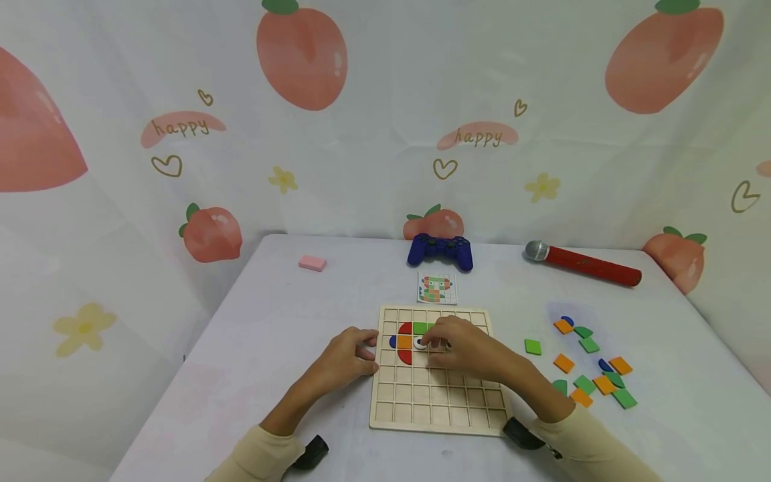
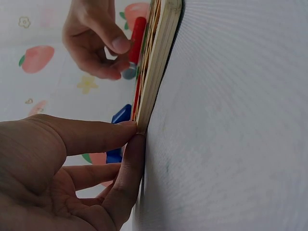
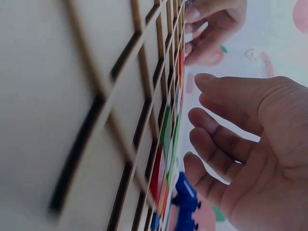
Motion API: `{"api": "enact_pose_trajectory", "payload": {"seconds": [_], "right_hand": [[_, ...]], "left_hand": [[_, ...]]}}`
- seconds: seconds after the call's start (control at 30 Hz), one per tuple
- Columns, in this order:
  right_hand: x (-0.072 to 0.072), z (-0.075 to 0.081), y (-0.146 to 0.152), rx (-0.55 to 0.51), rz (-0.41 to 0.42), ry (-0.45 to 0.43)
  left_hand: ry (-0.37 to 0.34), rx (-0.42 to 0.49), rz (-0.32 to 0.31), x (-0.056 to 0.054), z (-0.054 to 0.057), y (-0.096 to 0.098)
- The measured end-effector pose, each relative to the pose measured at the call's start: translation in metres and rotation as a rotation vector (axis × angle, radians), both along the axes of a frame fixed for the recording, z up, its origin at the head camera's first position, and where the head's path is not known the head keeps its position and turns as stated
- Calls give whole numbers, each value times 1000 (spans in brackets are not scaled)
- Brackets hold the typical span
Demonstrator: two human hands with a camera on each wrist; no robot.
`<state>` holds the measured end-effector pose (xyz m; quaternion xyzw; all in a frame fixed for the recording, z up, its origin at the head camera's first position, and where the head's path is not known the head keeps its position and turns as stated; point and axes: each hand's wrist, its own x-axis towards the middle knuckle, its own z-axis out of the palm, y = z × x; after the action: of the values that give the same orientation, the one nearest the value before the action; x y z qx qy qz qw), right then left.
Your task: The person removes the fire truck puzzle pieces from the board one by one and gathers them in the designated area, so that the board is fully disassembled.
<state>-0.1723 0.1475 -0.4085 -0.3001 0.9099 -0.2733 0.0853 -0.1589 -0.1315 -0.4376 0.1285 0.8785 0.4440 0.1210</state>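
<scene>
Left edge of wooden grid board (image 1: 442,416) pinched by thumb and forefinger of left hand (image 1: 343,363). Right hand (image 1: 466,348) held over board, fingers loosely bent, gap left between thumb and fingers. White piece (image 1: 419,343) seen beside right fingertips. Blue piece (image 1: 393,341), orange square (image 1: 405,342), red pieces (image 1: 405,357) and green square (image 1: 419,328) set in upper cells. Loose pieces (image 1: 563,363) scattered right of board. Pattern card (image 1: 438,298) placed just beyond board, blue controller (image 1: 440,250) behind card. Red microphone (image 1: 593,266) laid at far right, pink block (image 1: 312,263) at far left.
</scene>
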Motion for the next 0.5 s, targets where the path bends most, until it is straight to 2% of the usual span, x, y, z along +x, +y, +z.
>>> {"api": "enact_pose_trajectory", "payload": {"seconds": [0.3,0.5], "right_hand": [[4,-1,41,-8,-75,21],[6,-2,67,-34,-161,-16]], "left_hand": [[25,5,-10,0,-1,0],[24,0,-5,0,-1,0]]}}
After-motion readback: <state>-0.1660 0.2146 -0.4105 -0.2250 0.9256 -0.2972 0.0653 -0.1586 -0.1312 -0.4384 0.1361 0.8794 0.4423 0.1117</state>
